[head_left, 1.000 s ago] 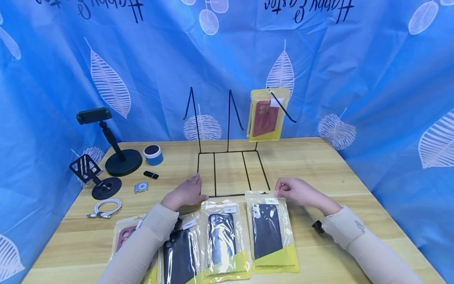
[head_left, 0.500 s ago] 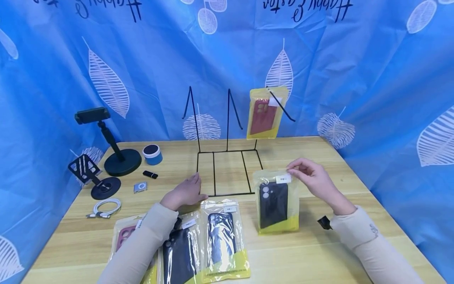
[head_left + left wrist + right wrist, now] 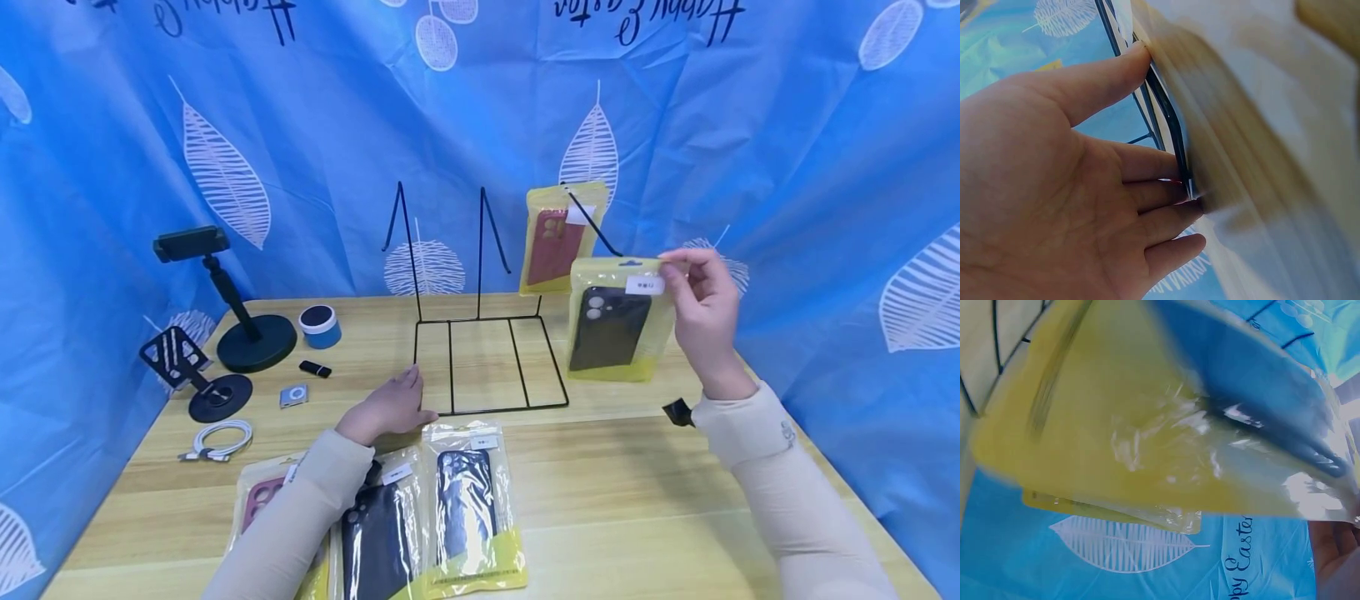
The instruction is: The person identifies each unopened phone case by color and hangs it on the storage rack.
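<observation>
In the head view my right hand (image 3: pixel 705 312) pinches the top right corner of a clear-and-yellow packaged phone case (image 3: pixel 611 329), a dark one, raised in front of the rack's right side. Its package (image 3: pixel 1129 437) fills much of the right wrist view. My left hand (image 3: pixel 390 407) rests at the front left corner of the black wire display rack (image 3: pixel 504 410). In the left wrist view the thumb and fairly straight fingers of that left hand (image 3: pixel 1085 169) touch the rack wire (image 3: pixel 1172 125). A red packaged phone case (image 3: pixel 555 246) hangs on the rack's right hook.
Packaged phone cases lie at the front: a dark one (image 3: pixel 465 508), another dark one (image 3: pixel 381 542) and a reddish one (image 3: pixel 258 500) partly under the left sleeve. Leftward stand phone holders (image 3: pixel 255 342) (image 3: pixel 219 398), a blue jar (image 3: pixel 320 327), a white cable (image 3: pixel 223 437) and small gadgets.
My right hand has lifted the dark packaged phone case off the table, up and to the right, toward the right hook. The left hand has stayed at the rack's corner.
</observation>
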Available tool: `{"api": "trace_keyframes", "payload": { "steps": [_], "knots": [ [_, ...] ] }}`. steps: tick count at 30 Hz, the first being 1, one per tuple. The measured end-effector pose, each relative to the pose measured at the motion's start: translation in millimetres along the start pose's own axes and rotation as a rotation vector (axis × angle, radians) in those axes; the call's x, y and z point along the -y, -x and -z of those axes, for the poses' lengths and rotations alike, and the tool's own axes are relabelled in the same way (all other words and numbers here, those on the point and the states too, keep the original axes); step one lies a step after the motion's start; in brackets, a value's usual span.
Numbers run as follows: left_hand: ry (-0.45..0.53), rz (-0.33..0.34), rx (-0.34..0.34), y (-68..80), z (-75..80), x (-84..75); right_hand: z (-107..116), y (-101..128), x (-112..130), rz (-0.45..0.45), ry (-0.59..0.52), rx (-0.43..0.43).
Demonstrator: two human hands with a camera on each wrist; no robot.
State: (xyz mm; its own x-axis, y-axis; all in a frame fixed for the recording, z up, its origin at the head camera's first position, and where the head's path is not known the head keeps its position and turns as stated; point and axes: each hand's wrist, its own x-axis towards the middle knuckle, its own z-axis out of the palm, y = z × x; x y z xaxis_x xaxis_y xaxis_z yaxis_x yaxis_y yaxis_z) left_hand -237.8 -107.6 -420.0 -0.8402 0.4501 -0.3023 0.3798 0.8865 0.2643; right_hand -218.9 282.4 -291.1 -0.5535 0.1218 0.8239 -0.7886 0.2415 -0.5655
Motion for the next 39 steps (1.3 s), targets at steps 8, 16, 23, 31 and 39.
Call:
{"api": "trace_keyframes", "payload": {
  "steps": [8, 16, 23, 31, 39],
  "knots": [
    [-0.011, 0.005, 0.001, -3.2, -2.3, 3.2, -8, -11, -4, -0.011, 0.017, 0.001],
    [0.003, 0.003, -0.01, -4.1, -3.5, 4.4, -11, -13, -17, -0.041, 0.027, 0.02],
    [-0.002, 0.002, -0.009, -3.6, -4.0, 4.6, -13, -17, -27, -0.061, 0.038, 0.029],
    [-0.001, 0.005, -0.014, -0.8, -1.9, 2.7, -19, -29, -39, -0.145, 0.065, 0.046],
    [0.011, 0.002, -0.012, 0.8, -1.5, 1.4, -30, -43, -55, -0.222, 0.032, 0.025]
  ]
}}
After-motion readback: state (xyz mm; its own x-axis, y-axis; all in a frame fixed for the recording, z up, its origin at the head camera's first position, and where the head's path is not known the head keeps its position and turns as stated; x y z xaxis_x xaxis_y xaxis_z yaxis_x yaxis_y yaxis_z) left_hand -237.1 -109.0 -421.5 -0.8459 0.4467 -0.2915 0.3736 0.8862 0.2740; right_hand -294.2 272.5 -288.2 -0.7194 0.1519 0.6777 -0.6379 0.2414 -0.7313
